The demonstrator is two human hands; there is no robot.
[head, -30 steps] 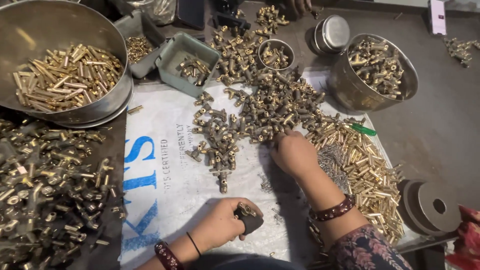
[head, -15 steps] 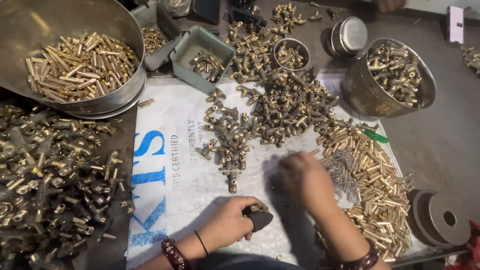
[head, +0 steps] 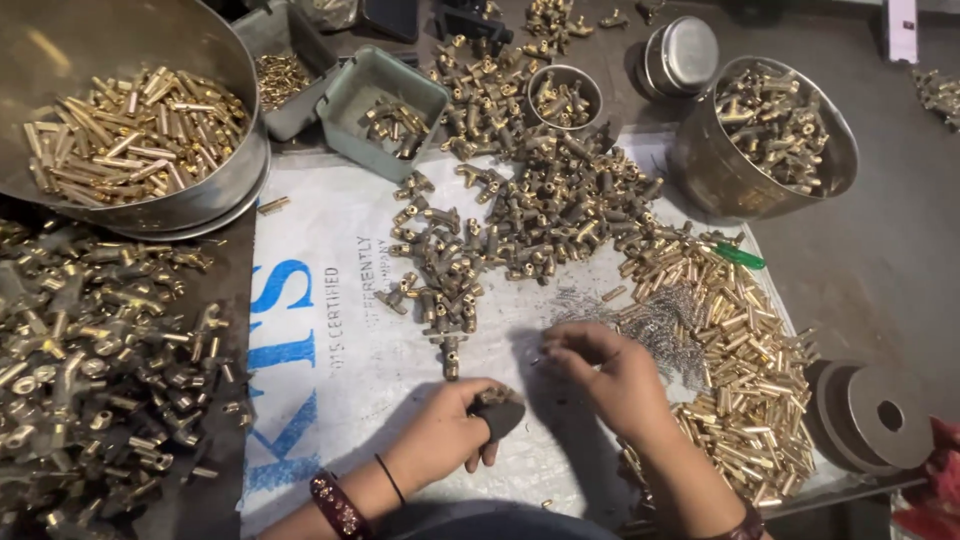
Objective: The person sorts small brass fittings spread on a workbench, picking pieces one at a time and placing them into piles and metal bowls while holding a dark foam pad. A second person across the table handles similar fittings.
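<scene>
seemingly a dark fitting (head: pixel 497 412) within the left hand (head: pixel 445 435) fingers

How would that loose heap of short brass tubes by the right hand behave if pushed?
The brass tubes are plain cylinders lying loose on the flat sack, so they would probably roll and scatter. Solid-looking metal, likely heavy for its size. Their smooth, shiny surfaces may slip in the right hand.

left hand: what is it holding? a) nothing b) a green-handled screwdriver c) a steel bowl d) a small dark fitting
d: the left hand curls around a small dark fitting above the white sack, while the green-handled tool lies apart among the brass tubes.
</scene>
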